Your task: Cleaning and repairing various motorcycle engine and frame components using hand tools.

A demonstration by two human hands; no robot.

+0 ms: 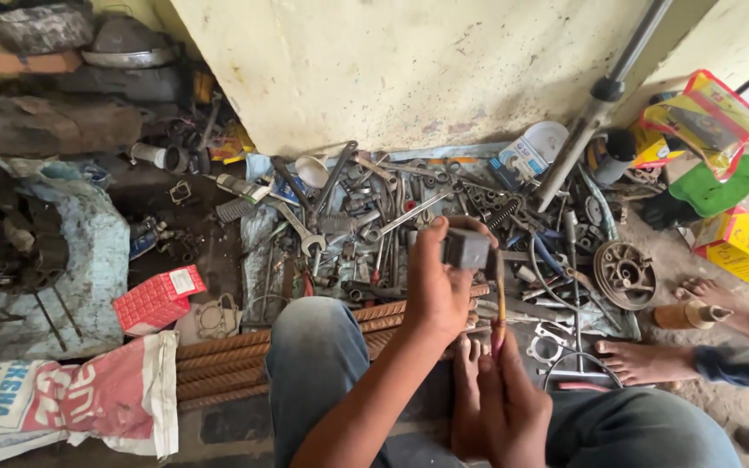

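I sat on a dirt floor [721, 407] against a stained pale wall [409, 69], with a heap of spanners and loose metal parts [374, 217] spread in front of my knees. Ribbed steel rods [218, 364] lay across the floor under my legs, and a round metal hub [624, 274] sat to the right of the heap. Another person's bare feet [652, 360] rested near it.

A small red box [158, 299] lay to the left, beside a printed red and white sack [88, 399]. At the right stood a yellow box [747, 247], a green bottle [717, 191] and a yellow and red packet [708, 117]. A white and blue packet [526, 156] leaned at the foot of the wall.

My left hand [439, 286] had its grip closed on a small grey block [465, 250], fingers and thumb pinching its sides, held up over the tools. My right hand [513, 407] was lower, its grip closed round a thin rod with a reddish handle [499, 321], whose tip rose to just beside the block. I could not tell whether the tip touched it.
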